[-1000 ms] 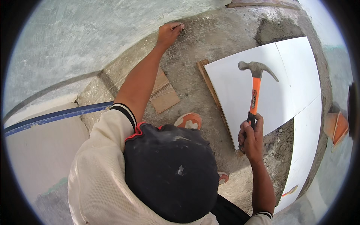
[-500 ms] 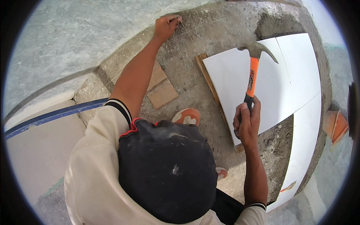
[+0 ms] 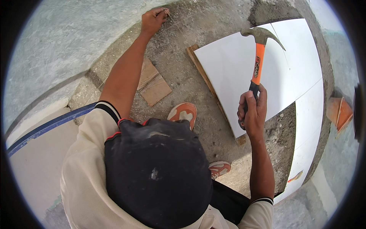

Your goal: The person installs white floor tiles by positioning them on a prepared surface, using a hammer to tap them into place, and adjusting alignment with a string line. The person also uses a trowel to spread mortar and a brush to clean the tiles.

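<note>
My right hand [image 3: 253,110] is wrapped round the black grip of a claw hammer [image 3: 259,63]. Its orange handle points away from me, and the grey metal head hovers over large white tiles [image 3: 228,72]. Out at the far left, my left hand [image 3: 153,21] is closed in a pinch near the foot of the wall, low over the rough floor. Thin pale string [image 3: 173,24] shows at its fingertips and trails loosely over the concrete; the exact grip is too small to see.
A wooden strip [image 3: 207,82] lies along the tile's left edge. A square brown board [image 3: 153,82] rests near my shoe [image 3: 183,113]. Wet mortar [image 3: 270,13] borders the tiles. An orange bucket-like container [image 3: 339,112] stands far right; a long blue bar [image 3: 49,126] lies at left.
The view has shifted, so the floor and tiles sit further left and higher. My left hand stays pinched near the wall, and the hammer stays in my right hand over the tiles.
</note>
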`<control>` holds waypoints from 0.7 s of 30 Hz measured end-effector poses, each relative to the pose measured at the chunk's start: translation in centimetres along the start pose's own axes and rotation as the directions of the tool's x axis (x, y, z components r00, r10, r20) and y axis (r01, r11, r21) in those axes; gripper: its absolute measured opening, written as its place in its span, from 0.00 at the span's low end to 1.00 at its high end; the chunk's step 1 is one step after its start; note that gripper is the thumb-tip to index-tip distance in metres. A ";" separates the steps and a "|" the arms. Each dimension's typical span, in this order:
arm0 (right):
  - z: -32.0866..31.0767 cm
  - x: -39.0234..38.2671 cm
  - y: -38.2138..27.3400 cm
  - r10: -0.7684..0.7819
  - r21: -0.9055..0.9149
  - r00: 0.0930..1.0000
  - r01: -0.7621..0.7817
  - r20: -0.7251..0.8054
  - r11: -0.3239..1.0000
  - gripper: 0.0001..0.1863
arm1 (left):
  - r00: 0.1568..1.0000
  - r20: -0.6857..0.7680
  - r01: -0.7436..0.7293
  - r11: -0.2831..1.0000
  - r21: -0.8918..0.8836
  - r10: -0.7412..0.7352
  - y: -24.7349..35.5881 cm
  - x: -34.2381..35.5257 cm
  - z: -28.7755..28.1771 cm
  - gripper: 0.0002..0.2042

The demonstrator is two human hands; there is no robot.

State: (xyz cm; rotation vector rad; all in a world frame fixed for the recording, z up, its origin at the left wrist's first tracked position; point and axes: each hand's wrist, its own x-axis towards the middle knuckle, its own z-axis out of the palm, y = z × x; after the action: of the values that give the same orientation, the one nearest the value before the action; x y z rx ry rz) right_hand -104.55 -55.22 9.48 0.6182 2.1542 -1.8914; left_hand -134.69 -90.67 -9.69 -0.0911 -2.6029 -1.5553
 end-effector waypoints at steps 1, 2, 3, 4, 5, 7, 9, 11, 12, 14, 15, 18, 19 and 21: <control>0.0 0.0 0.0 -0.013 -0.001 1.000 0.013 0.000 1.000 0.26 | 1.000 0.000 -0.031 0.999 -0.005 0.031 -0.1 0.0 0.0 0.12; 0.0 0.0 0.1 -0.002 0.001 1.000 0.002 0.002 1.000 0.26 | 1.000 0.005 -0.017 1.000 0.000 0.017 -0.1 0.1 -0.1 0.12; 0.1 0.1 0.1 -0.004 0.000 1.000 0.004 0.002 1.000 0.25 | 1.000 0.010 -0.002 1.000 0.005 0.002 -0.2 0.1 -0.1 0.12; 0.1 0.1 0.2 -0.005 -0.009 1.000 0.005 -0.002 1.000 0.25 | 1.000 0.012 -0.015 1.000 0.019 0.015 -0.3 0.2 -0.1 0.12; 0.1 0.1 0.2 0.005 0.008 1.000 -0.005 0.001 1.000 0.25 | 1.000 0.014 -0.028 0.999 0.033 0.028 -0.4 0.3 -0.2 0.12; 0.1 0.2 0.4 0.030 0.026 1.000 -0.030 -0.001 0.999 0.25 | 0.999 0.022 -0.030 0.999 0.030 0.029 -0.4 0.4 -0.2 0.12; 0.1 0.2 0.5 0.021 0.023 1.000 -0.022 0.008 1.000 0.24 | 0.999 0.035 0.026 1.000 0.012 -0.027 -0.4 0.4 -0.2 0.12; 0.2 0.3 0.7 0.015 0.030 1.000 -0.016 0.011 0.999 0.24 | 1.000 0.028 0.001 1.000 0.016 -0.001 -0.3 0.3 -0.2 0.12; 0.3 0.4 0.8 0.012 0.037 1.000 -0.013 0.008 0.999 0.24 | 0.999 0.028 0.027 0.999 0.026 -0.028 -0.2 0.3 -0.2 0.12; 0.6 0.7 0.9 0.004 -0.005 1.000 -0.004 0.004 1.000 0.23 | 1.000 0.022 -0.008 1.000 0.016 0.008 0.0 0.2 -0.1 0.12; 0.9 0.9 0.9 -0.004 -0.052 1.000 0.004 0.007 0.999 0.23 | 1.000 0.022 0.003 1.000 0.021 -0.003 0.0 0.2 -0.1 0.12; 2.7 2.0 0.9 -0.106 -0.222 0.994 0.103 -0.004 0.970 0.23 | 0.998 0.028 0.050 0.996 -0.073 -0.048 0.0 0.2 0.0 0.12; 3.7 2.5 0.8 -0.128 -0.296 0.992 0.116 -0.022 0.948 0.23 | 0.998 0.026 0.055 0.997 -0.050 -0.054 0.0 0.2 0.0 0.12; 5.6 3.4 0.6 -0.205 -0.368 0.978 0.207 0.043 0.907 0.24 | 0.995 0.015 0.093 0.996 0.015 -0.094 0.1 0.2 0.1 0.13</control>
State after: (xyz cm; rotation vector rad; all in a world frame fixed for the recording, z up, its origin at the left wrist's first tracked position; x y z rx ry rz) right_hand -107.99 -60.09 6.67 0.3212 2.5688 -1.5001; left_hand -134.85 -90.54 -9.58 0.0201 -2.6665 -1.5705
